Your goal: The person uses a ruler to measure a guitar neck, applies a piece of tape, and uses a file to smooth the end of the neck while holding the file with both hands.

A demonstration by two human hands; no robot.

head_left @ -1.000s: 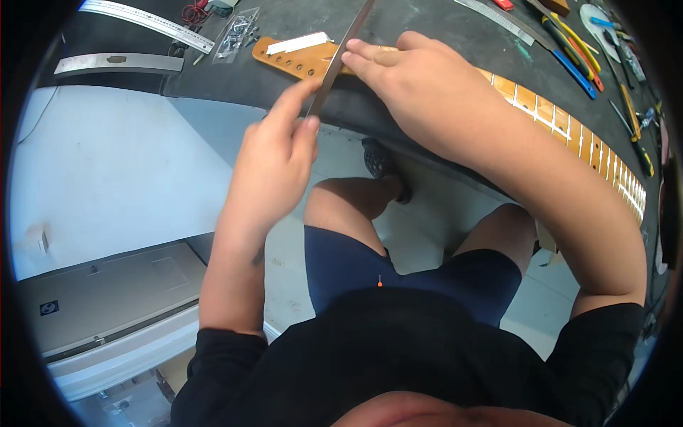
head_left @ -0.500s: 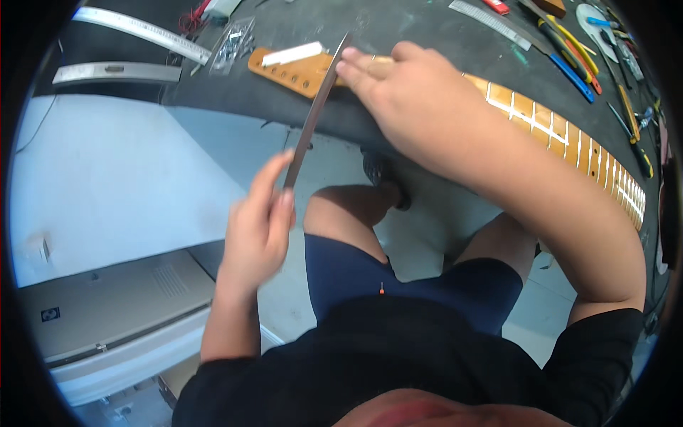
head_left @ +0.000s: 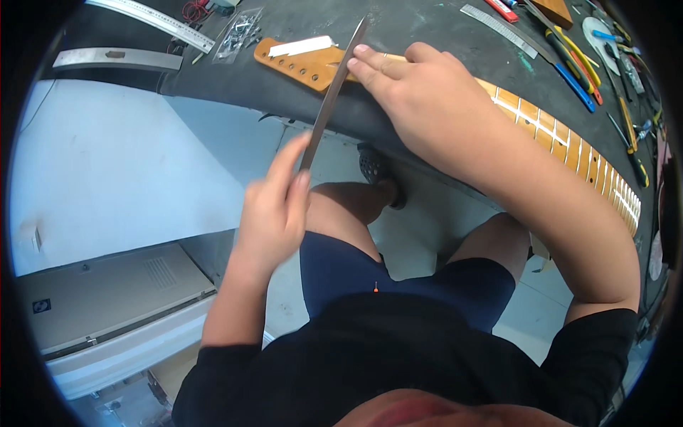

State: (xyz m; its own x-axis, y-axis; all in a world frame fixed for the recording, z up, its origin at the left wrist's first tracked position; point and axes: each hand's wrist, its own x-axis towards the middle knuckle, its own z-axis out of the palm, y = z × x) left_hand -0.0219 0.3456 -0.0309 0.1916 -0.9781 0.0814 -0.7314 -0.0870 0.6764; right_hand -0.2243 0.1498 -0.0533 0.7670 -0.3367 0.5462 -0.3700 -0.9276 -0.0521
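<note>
A long flat metal file (head_left: 329, 104) slants up and away from my left hand (head_left: 272, 213), which is closed round its near end. The file's upper part lies across the guitar neck (head_left: 524, 114), where the headstock (head_left: 313, 66) begins. My right hand (head_left: 429, 92) is closed over the neck, its fingertips close beside the file. Its thumb is hidden. Along the fretboard run white strips between and across the frets. On the headstock, which has a row of holes, lies a white strip (head_left: 302, 45).
Left of the headstock are a bag of small metal parts (head_left: 238, 34), a long ruler (head_left: 153, 25) and a metal bar (head_left: 117, 59). At right lie a steel ruler (head_left: 499, 30), pliers (head_left: 573, 60) and other hand tools. The bench edge runs just before the neck.
My left hand and the file have shifted up and to the right, pushing the file further over the neck. My right hand keeps its place on the neck.
</note>
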